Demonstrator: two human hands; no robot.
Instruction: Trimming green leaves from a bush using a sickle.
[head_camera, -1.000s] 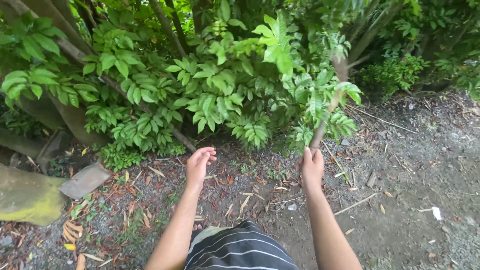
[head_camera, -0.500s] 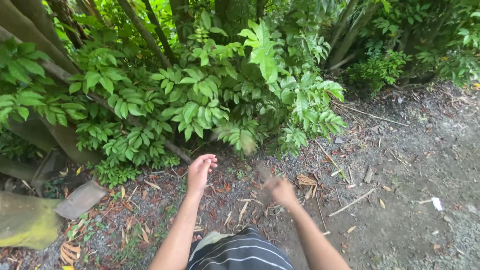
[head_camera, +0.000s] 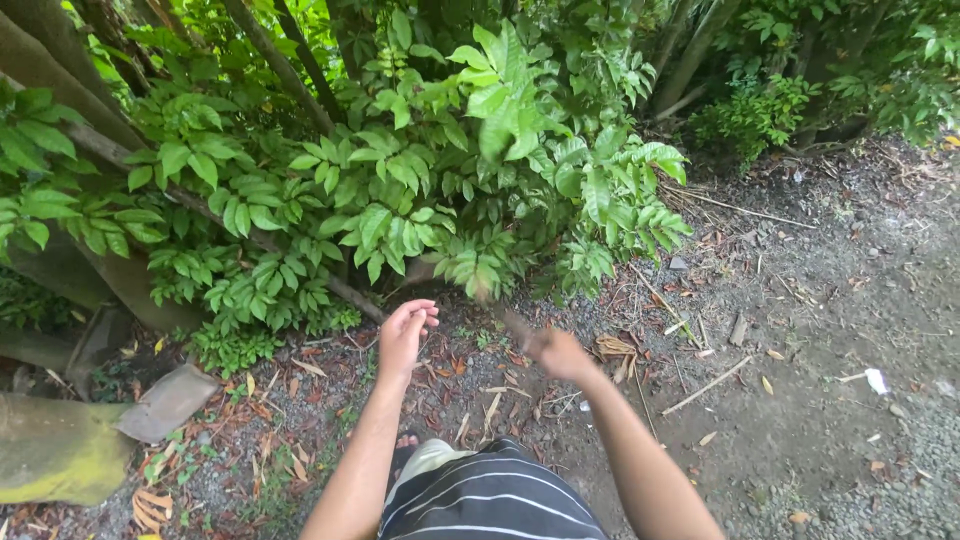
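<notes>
Since a second ago: right hand (head_camera: 556, 352) dropped from beside the shrub's right edge to low in front of its base, now blurred by motion; stick (head_camera: 505, 318) gone from upright among the leaves, now a short dark smear angled up-left from the fist. Left hand (head_camera: 403, 333) barely shifted. Shrub foliage sprung back, no longer bent.

Head view, looking down:
- Left hand: raised over leaf litter, fingers (head_camera: 424, 314) loosely curled, not closed on anything, touching nothing. Just below the lowest leaves of the shrub (head_camera: 430, 190).
- Right hand: appears clenched around the lower end of the stick, but blurred; grip detail cannot tell for certain. Stick tip near the lowest fronds; contact with leaves unclear.
- Both hands apart, forearms reaching forward from a striped dark garment (head_camera: 490, 495) at bottom centre.
- Ground (head_camera: 820, 430): grey gravelly soil to the right, dry brown leaves and twigs scattered beneath the shrub.
- Thin pale twig (head_camera: 707, 385) lying on soil right of right forearm, well apart from it.
- Small white scrap (head_camera: 876, 380) farther right.
- Flat grey slab (head_camera: 167, 400) at left, leaning beside a mossy stone block (head_camera: 55, 450).
- Slanted tree trunks (head_camera: 60, 70) at upper left, behind the foliage.
</notes>
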